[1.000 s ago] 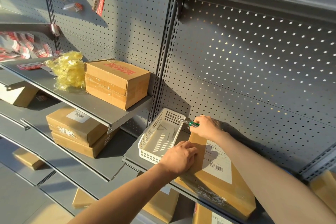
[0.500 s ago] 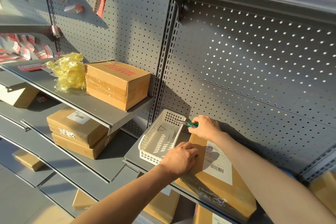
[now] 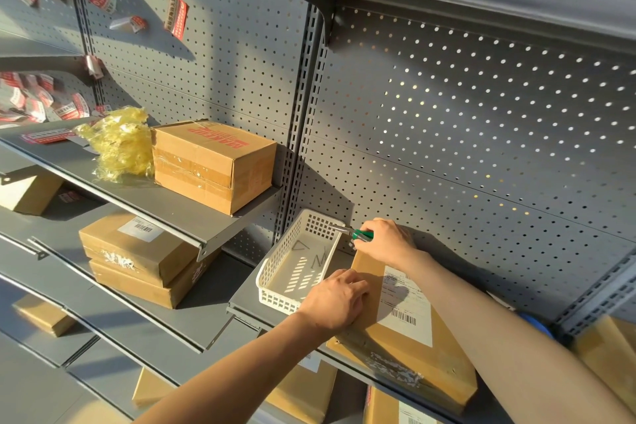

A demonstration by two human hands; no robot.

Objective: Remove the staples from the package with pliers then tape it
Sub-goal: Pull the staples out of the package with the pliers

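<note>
Head view: grey metal shelves [image 3: 192,213], perforated back panel [image 3: 481,120].

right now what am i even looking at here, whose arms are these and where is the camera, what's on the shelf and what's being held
No machine here: these are a person's two bare arms, filmed by a wide-angle camera worn on their head, looking forward and down. They stand at grey metal shelving with a pegboard back. On the shelf lies a flat cardboard package with a barcode label, and beside it a white plastic basket holding a few small bent metal pieces, probably pulled staples. The left hand presses on the package. The right hand grips green-handled pliers, whose metal tip is over the basket's far rim. Other boxes sit on shelves to the left.
</note>
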